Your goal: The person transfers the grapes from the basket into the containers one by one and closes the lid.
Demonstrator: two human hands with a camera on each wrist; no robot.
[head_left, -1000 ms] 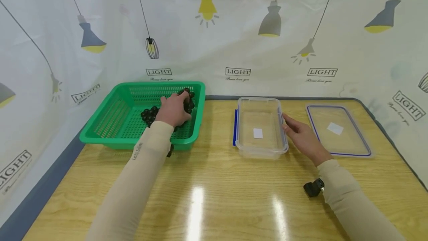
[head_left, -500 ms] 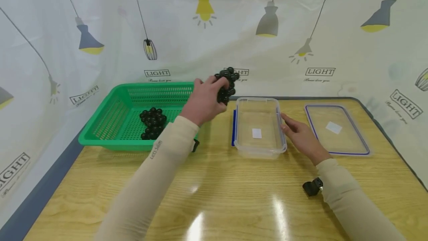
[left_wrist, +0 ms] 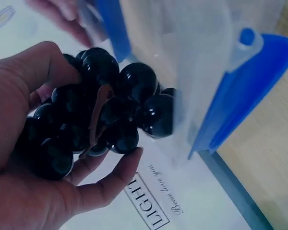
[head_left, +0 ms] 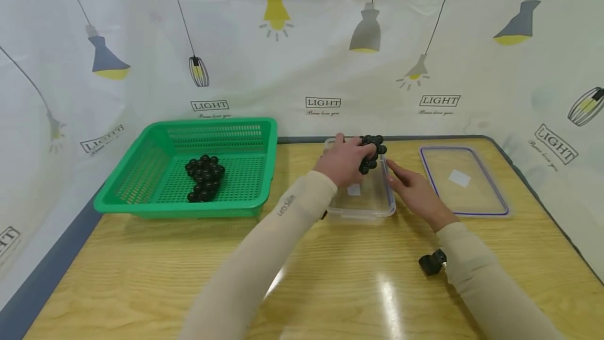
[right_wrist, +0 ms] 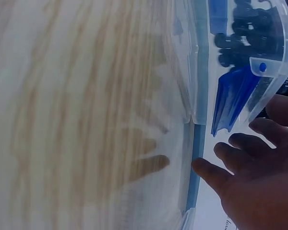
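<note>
My left hand [head_left: 343, 162] grips a bunch of dark grapes [left_wrist: 122, 98], fingers curled round it, over the clear plastic food container [head_left: 365, 209]. A brown stem [left_wrist: 100, 108] shows among the shiny grapes in the left wrist view. My right hand [head_left: 417, 197] is at the container's right side, thumb and fingertips close to the rim and fingers extended. Through the container wall in the right wrist view the dark grapes show, near a blue clip [right_wrist: 235, 93]. Inside the green basket [head_left: 179, 207] lies a second bunch of dark grapes [head_left: 206, 174].
To the right of the container lies a clear lid [head_left: 464, 188] with a blue seal and a white label. All of this stands on a wooden table [head_left: 302, 282], backed by a white sheet printed with lamps.
My left hand has lifted the grape bunch out of the green basket and carried it right, then lowered it over the container. The right hand has kept its place beside the container.
</note>
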